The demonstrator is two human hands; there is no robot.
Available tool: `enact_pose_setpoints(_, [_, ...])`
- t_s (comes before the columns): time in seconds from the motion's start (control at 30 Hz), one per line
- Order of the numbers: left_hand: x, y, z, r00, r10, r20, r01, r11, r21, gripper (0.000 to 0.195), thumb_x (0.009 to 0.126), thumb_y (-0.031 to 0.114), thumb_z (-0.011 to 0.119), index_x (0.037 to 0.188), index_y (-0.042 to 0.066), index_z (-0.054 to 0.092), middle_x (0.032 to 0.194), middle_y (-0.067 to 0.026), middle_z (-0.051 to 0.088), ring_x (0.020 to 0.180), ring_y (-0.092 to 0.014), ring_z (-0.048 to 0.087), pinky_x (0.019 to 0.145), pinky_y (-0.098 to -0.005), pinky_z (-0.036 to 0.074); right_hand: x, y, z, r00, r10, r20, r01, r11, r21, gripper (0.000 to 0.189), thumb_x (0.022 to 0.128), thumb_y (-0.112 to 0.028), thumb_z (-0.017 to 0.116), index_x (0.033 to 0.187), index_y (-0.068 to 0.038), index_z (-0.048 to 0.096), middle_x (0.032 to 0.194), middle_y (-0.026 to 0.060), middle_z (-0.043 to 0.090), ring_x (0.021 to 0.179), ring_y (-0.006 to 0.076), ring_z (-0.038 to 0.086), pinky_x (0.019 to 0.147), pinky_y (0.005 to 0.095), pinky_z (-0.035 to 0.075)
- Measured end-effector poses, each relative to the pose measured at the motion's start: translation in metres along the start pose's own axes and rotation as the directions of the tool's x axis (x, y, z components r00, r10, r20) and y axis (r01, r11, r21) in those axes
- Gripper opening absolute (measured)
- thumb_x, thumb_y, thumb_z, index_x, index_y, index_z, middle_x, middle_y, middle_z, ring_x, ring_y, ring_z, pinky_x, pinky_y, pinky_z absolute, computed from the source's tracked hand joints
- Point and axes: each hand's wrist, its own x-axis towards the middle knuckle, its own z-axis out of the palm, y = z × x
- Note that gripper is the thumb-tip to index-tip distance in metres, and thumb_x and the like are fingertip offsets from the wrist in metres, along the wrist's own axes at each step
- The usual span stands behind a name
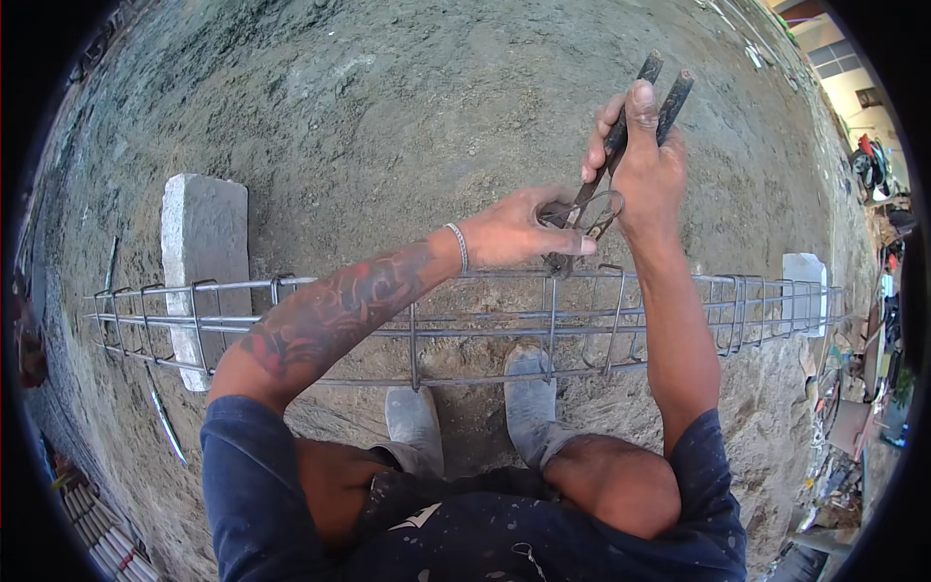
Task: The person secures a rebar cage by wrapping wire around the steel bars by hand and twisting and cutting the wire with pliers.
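Observation:
My right hand [644, 160] grips the dark handles of pincers [611, 153], whose head points down to the upper bar of a rebar cage [436, 332]. My left hand [520, 229] is beside the head of the pincers, with its thumb and fingers around thin looped tie wire [607, 211]. The long cage of steel bars and bent stirrups lies across in front of me, above my feet. Where the pincers' jaws meet the bar, the wire and fingers partly hide them.
A pale concrete block [207, 240] is under the cage's left part, and another block [804, 291] is at its right end. Packed rough soil surrounds them. Stacked pipes [109, 538] lie at the lower left; mixed debris [844, 465] lines the right edge.

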Motion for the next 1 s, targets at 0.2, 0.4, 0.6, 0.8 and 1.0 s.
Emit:
enact_pose_setpoints(0.2, [0.022,0.010,0.013,0.994,0.027,0.107,-0.025,0.999,-0.021,0.045,0.074,0.025,0.074,0.103,-0.001,0.053,0.090,-0.0028,0.055,0.082,-0.014,0.054,0.072,-0.0288,0.044,0.007,0.012,-0.014,0.984,0.004,0.179,-0.066,0.937,0.344,0.045,0.092,-0.045,0.049,0.077,-0.003,0.046,0.069,0.0072,0.047,0.048,0.0118,0.047,0.041,0.0271,0.042])
enact_pose_setpoints(0.4, [0.019,0.007,0.045,0.955,0.178,-0.238,-0.220,0.962,-0.163,0.021,0.076,0.017,0.074,0.082,0.004,0.059,0.066,0.0033,0.050,0.057,-0.006,0.044,0.050,-0.0227,0.035,0.019,0.014,-0.018,0.869,-0.143,0.474,-0.047,0.929,0.367,0.047,0.087,-0.048,0.056,0.074,-0.003,0.055,0.064,0.0053,0.055,0.053,0.0121,0.055,0.053,0.0277,0.049])
enact_pose_setpoints(0.6, [0.021,0.001,0.072,0.759,0.212,-0.616,-0.125,0.975,0.183,0.020,0.077,0.015,0.069,0.069,0.000,0.058,0.053,-0.0016,0.050,0.052,-0.011,0.046,0.049,-0.0302,0.038,0.019,-0.038,-0.040,0.779,-0.166,0.605,0.128,0.986,0.106,0.028,0.091,-0.032,0.052,0.080,-0.006,0.052,0.069,0.0061,0.056,0.055,0.0130,0.055,0.051,0.0280,0.046])
enact_pose_setpoints(0.8, [0.017,-0.004,0.064,0.790,0.349,-0.504,-0.130,0.899,0.418,0.023,0.073,0.017,0.072,0.071,-0.001,0.058,0.060,-0.0040,0.057,0.055,-0.009,0.051,0.049,-0.0275,0.037,0.028,-0.018,-0.031,0.831,-0.097,0.547,-0.137,0.919,0.371,0.029,0.086,-0.029,0.057,0.069,-0.004,0.056,0.044,-0.0022,0.039,0.034,0.0073,0.037,0.033,0.0236,0.030])
enact_pose_setpoints(1.0, [0.033,0.029,0.026,0.990,0.140,0.016,-0.139,0.989,-0.041,0.023,0.076,0.021,0.071,0.072,0.002,0.059,0.061,-0.0045,0.061,0.054,-0.010,0.056,0.052,-0.0250,0.043,0.039,-0.009,-0.041,0.620,-0.201,0.758,-0.304,0.829,0.469,0.025,0.083,-0.018,0.054,0.062,-0.011,0.043,0.044,-0.0051,0.030,0.035,0.0057,0.034,0.034,0.0230,0.027])
